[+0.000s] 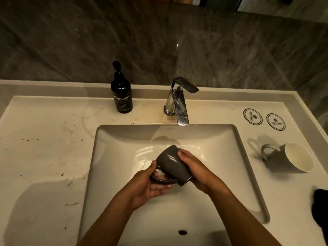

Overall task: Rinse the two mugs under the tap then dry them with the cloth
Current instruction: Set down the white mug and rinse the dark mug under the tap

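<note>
Forearms: both reach in from the near edge over the sink (99,157).
Left hand (147,189): grip curled round the handle of the mug (172,166), fingers threaded through the loop, thumb on top.
Right hand (193,167): grip wrapped on the mug's right side, fingertips pressed on the wall near its base.
Mug: dark grey, tipped over, base pointing far-left, mouth pointing near-right and down; held above the middle of the basin, not touching it. Gloss on its side, though wet or just glazed I cannot tell.
Tap (179,103): chrome, at the far edge of the basin; no stream visible from the spout. Lever turned to the right.
Basin: wet sheen and puddle marks on the floor just beyond the mug, so water has probably run there.
Second mug (287,158): on the bench (44,139) right of the sink, lying on its side, pale inside facing near-right, handle to the left. Rinsed or not: cannot tell.
Cloth (321,206): dark shape at the right edge, near side, most likely the cloth; mostly cut off, not in hand.
Soap bottle (121,93): far-left of the tap, upright.
Progress: my guess is the held mug is rinsed and being drained. Left to do: perhaps rinsing the second mug, then drying both.
</note>
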